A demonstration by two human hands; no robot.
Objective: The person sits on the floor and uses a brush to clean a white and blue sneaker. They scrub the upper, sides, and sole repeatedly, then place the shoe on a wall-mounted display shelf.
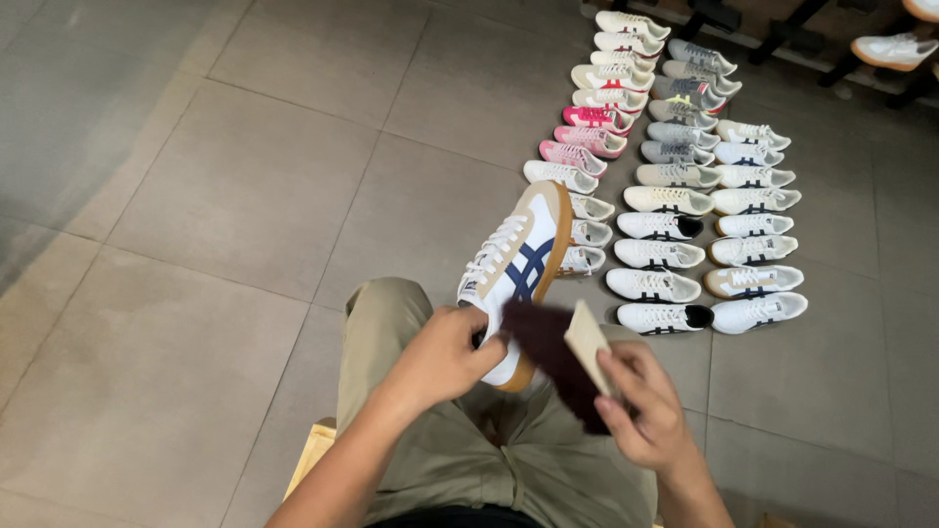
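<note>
Indoor light, moderate and even, soft overhead source. Floor tiles [225,196] show a dim band along the far-left edge, away from the sneaker rows [675,186]. Shadows short and diffuse beside the rows. No glare. Focus sharp; straight grout lines bow slightly toward the corners.

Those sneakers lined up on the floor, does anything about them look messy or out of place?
Nothing stands out. The sneakers lie in neat rows on the tiled floor, toes pointing alike. One white sneaker is off the floor, in the left hand, while the right hand holds a dark cloth and a small pale block.
</note>
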